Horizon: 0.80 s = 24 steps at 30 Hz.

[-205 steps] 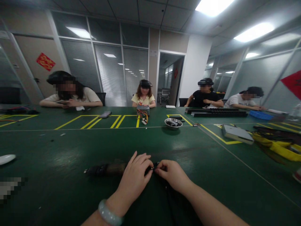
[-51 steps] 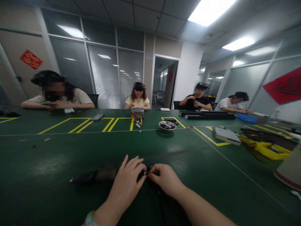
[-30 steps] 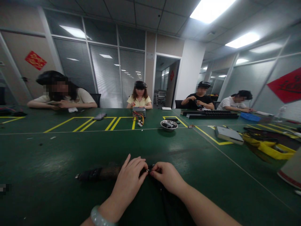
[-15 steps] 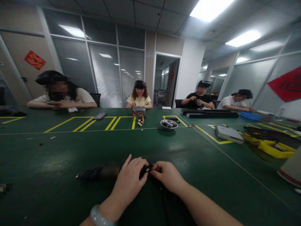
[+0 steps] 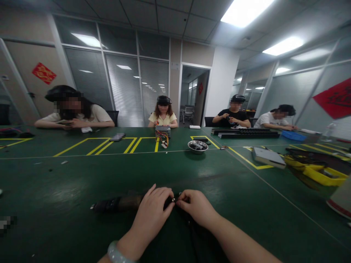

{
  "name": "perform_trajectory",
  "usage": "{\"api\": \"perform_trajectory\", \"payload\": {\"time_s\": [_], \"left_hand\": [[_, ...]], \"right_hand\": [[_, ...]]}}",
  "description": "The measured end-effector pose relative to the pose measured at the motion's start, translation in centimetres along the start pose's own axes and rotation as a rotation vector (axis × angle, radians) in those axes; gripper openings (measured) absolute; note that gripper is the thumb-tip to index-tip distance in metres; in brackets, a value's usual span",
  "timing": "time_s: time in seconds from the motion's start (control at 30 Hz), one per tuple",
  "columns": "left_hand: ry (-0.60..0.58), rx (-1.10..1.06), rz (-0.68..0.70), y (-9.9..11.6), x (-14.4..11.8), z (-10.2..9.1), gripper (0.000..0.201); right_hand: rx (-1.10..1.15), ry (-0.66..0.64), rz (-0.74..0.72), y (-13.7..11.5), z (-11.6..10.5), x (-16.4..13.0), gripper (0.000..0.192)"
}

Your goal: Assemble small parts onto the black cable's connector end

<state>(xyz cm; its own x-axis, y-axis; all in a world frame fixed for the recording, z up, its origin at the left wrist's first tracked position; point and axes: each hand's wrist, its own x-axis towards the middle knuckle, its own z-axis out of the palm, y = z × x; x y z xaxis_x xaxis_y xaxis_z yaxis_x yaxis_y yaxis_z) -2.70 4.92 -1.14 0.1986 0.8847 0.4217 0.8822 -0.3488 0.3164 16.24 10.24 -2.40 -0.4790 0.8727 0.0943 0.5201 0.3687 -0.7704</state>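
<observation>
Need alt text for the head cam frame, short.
Two bare hands meet at a small shiny part on a long dark object lying on a green table: left hand rests over it, right hand pinches at its end. Four people sit along the far side, a metal bowl mid-table.

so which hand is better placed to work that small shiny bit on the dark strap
Right, probably. The right hand pinches at the small shiny metal piece, while the left hand lies over the long dark strap, steadying it.
</observation>
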Motion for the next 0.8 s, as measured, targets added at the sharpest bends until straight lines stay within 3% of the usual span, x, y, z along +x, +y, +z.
{"api": "perform_trajectory", "payload": {"time_s": [0.8], "left_hand": [[-0.077, -0.008, -0.091, 0.97, 0.41, -0.86, 0.012]], "right_hand": [[0.018, 0.054, 0.03, -0.4, 0.41, 0.19, 0.01]]}}
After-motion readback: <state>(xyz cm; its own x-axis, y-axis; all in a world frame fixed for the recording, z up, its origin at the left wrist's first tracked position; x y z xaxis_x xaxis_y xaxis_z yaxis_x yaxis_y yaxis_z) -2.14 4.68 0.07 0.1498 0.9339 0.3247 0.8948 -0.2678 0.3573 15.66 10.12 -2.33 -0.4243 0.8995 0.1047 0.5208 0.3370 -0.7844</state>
